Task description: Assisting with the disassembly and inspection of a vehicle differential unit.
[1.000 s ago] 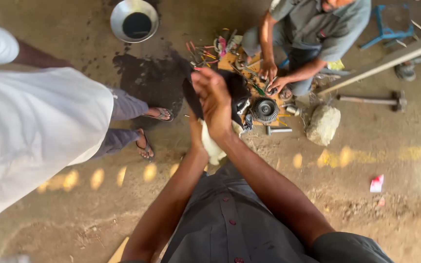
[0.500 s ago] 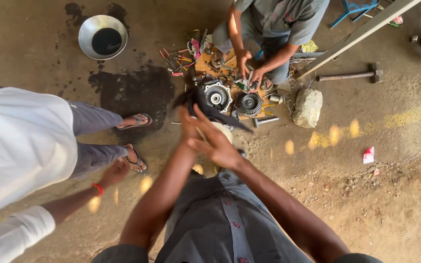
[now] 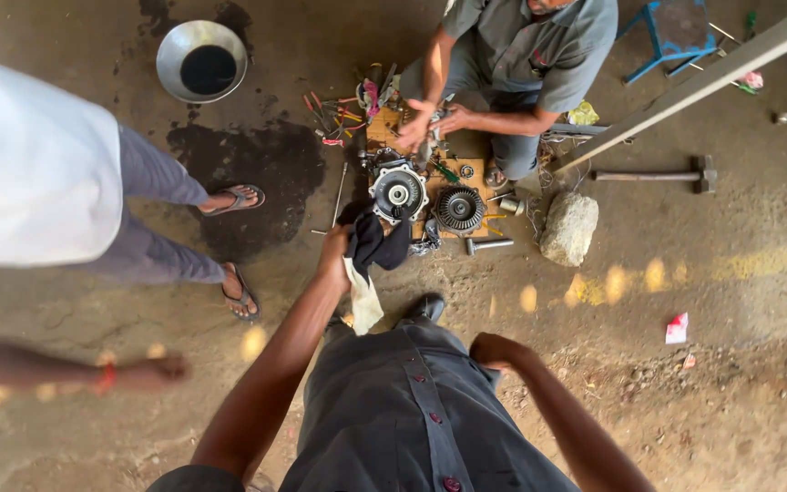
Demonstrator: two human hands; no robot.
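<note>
My left hand [image 3: 334, 246] is stretched forward and grips a dark, oily rag [image 3: 377, 244] with a pale strip hanging from it. The rag dangles just above the floor, next to a round metal housing [image 3: 398, 192]. My right hand [image 3: 495, 351] is drawn back beside my grey shirt, fingers curled into a fist with nothing in it. A ribbed gear part [image 3: 459, 210] lies to the right of the housing on a wooden board [image 3: 384, 128].
A seated person [image 3: 526, 55] works on a part with both hands beyond the board. Another person in white [image 3: 38, 173] stands at left, sandalled feet by an oil stain [image 3: 257, 173]. A metal bowl [image 3: 202, 60], rock [image 3: 568, 228], sledgehammer [image 3: 658, 174] and pipe [image 3: 712, 77] surround.
My two hands were together on the rag in front of me. Now the right hand has let go and pulled back to my side, while the left holds the rag alone.
</note>
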